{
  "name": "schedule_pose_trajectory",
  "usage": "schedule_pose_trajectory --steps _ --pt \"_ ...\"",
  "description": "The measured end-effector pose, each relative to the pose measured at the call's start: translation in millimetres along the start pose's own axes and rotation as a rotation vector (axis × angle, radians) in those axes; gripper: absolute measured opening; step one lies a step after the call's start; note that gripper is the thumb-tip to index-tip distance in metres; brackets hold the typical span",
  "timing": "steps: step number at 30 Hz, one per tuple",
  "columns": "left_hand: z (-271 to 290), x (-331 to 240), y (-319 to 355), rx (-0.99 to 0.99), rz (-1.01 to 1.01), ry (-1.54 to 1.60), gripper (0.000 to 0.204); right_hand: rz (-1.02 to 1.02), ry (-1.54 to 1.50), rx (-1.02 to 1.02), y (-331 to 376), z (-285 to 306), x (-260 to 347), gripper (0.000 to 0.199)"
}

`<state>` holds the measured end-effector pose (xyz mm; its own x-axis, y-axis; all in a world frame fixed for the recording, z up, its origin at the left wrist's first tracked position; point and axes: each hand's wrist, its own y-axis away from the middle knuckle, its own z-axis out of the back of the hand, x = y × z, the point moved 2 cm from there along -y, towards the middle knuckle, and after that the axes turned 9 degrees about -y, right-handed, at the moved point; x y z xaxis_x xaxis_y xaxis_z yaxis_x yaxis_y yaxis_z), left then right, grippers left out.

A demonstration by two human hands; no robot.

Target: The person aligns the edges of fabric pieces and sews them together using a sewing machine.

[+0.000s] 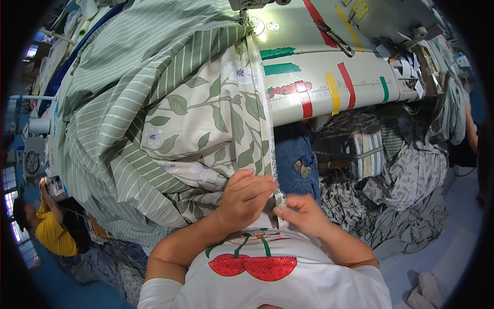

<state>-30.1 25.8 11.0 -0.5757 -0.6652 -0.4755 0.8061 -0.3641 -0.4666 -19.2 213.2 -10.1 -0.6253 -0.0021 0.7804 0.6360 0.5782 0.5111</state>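
Observation:
A large cloth, green with pale stripes (118,87) on one side and cream with leaves and flowers (206,118) on the other, is heaped at the left and runs down to my lap. Along its right edge a narrow white strip (266,98) leads from under the sewing machine's needle area (244,18) towards me. My left hand (246,201) is closed on this cloth edge, fingers close together. Just right of it, my right hand (301,212) pinches at the lower end of the white strip; its fingertips are slightly blurred.
The pale machine table (309,77) carries coloured tape marks and a ruler scale. Thread snippers (334,38) lie on it. More cloth (406,175) is piled below at right. A person in a yellow top (55,234) works at far left.

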Motion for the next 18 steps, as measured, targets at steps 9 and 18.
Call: schedule_pose_trajectory --steps 9,18 --pt "3.8 -3.8 -2.0 -0.026 0.037 0.079 0.03 1.215 1.205 -0.255 -41.4 -1.5 67.7 0.019" --pt "94.4 35.2 -28.8 -0.069 0.375 -0.026 0.038 1.2 1.162 -0.019 -52.7 -2.2 77.6 0.021"
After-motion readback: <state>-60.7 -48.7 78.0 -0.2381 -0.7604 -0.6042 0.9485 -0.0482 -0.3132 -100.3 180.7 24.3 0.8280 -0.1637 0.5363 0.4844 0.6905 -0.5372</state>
